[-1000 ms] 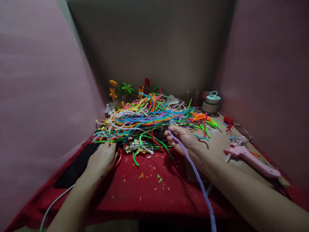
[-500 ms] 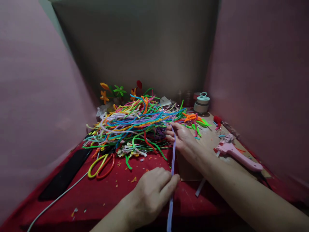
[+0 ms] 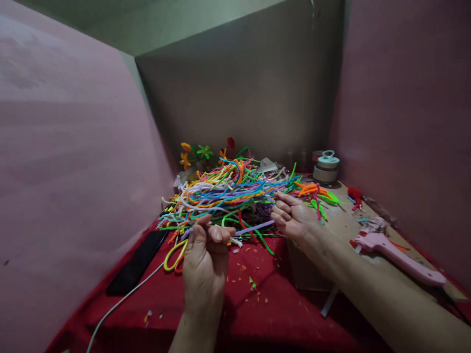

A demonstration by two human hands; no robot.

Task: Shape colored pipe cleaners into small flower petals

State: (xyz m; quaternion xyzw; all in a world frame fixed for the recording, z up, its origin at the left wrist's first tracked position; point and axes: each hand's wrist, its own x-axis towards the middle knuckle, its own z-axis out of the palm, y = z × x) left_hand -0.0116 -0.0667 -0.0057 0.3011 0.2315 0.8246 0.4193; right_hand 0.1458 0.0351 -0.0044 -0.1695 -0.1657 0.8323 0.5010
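A purple pipe cleaner stretches nearly level between my two hands. My left hand, palm turned up, is closed on it with the thumb against the fingers; a short end sticks out to the left. My right hand grips the other end in curled fingers. Both hands are in front of a large heap of pipe cleaners in many colours. The handles of a pair of scissors, one yellow and one red, show just left of my left hand.
A pink glue gun lies on a board at the right. Behind it stands a round pale-green-topped container. A black flat object and a white cable lie at left. Pipe-cleaner flowers stand behind. Scraps dot the red cloth.
My left hand has turned palm up and moved left and up. The purple pipe cleaner has swung from upright to nearly level. The view has tilted upward and shifted left.
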